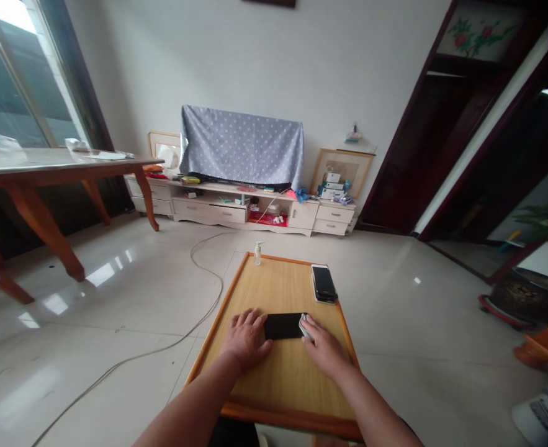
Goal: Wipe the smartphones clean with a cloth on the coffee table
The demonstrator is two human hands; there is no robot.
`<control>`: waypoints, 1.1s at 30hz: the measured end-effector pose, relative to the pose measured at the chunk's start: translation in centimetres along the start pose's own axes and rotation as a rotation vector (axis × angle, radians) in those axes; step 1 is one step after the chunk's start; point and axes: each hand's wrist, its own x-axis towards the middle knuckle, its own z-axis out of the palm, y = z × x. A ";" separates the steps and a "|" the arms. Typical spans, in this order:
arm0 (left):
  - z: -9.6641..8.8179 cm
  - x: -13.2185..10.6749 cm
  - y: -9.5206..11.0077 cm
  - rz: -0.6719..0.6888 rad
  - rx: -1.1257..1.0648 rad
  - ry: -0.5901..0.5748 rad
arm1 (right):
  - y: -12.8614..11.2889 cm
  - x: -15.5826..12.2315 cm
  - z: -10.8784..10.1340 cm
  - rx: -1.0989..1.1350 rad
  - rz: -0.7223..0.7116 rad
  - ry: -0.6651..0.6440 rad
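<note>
A black smartphone point(283, 326) lies flat, long side crosswise, on a small wooden table point(278, 282). At its left end, my left hand point(246, 338) rests palm down, with thumb and forefinger around the phone's edge, holding it against the tabletop. My right hand point(323, 347) is closed on a small whitish cloth point(304, 327), pressed to the right end of the screen. Farther back on the right sits a short stack of phones point(323, 283), a black-screened one on top. A small clear pump bottle point(257, 253) stands upright at the far left corner.
An orange-brown raised rim point(215, 323) edges the small table. A cable point(162, 349) runs over the tiled floor at left. Beyond is a low white cabinet point(208, 211) with a cloth-covered shape on top. A larger table point(69, 164) stands left; a plant pot point(525, 295) stands right.
</note>
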 end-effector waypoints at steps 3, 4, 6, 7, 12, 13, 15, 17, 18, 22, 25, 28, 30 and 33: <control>0.1 0.0 0.1 0.000 0.006 0.003 | -0.1 0.2 -0.8 0.014 -0.009 -0.022; 0.2 0.0 0.1 0.002 0.007 0.004 | -0.2 0.2 -0.9 0.014 -0.011 -0.023; 0.3 0.0 0.2 0.008 0.009 0.007 | -0.5 0.2 -1.0 0.011 -0.014 -0.021; 0.3 0.0 0.2 0.012 0.008 0.007 | -0.7 0.2 -1.0 0.007 -0.015 -0.018; 0.2 -0.1 0.3 0.045 0.001 0.006 | -1.5 0.0 -1.1 -0.014 -0.010 -0.015; 0.2 -0.2 0.3 0.051 -0.001 0.006 | -1.6 0.1 -1.2 -0.017 -0.010 -0.020; 0.1 -0.2 0.2 0.057 -0.006 0.008 | -1.7 0.2 -1.5 -0.025 -0.011 -0.035; 0.1 -0.2 0.2 0.059 -0.010 0.010 | -1.8 0.5 -2.0 -0.032 -0.012 -0.056; 0.0 -0.2 0.2 0.059 -0.011 0.011 | -1.8 0.8 -2.2 -0.036 -0.013 -0.068; -0.1 -0.3 0.1 0.059 -0.019 0.018 | -1.9 1.9 -3.3 -0.042 -0.030 -0.136; -0.2 -0.4 0.0 0.060 -0.024 0.024 | -1.9 2.8 -3.7 -0.040 -0.040 -0.196; -0.3 -0.3 0.0 0.053 -0.026 0.032 | -2.0 3.6 -3.6 -0.034 -0.052 -0.229; -0.2 -0.2 0.0 0.041 -0.025 0.042 | -2.1 3.9 -3.4 -0.023 -0.069 -0.227; 0.0 -0.1 -0.2 0.020 -0.024 0.063 | -2.4 4.0 -3.0 0.011 -0.098 -0.196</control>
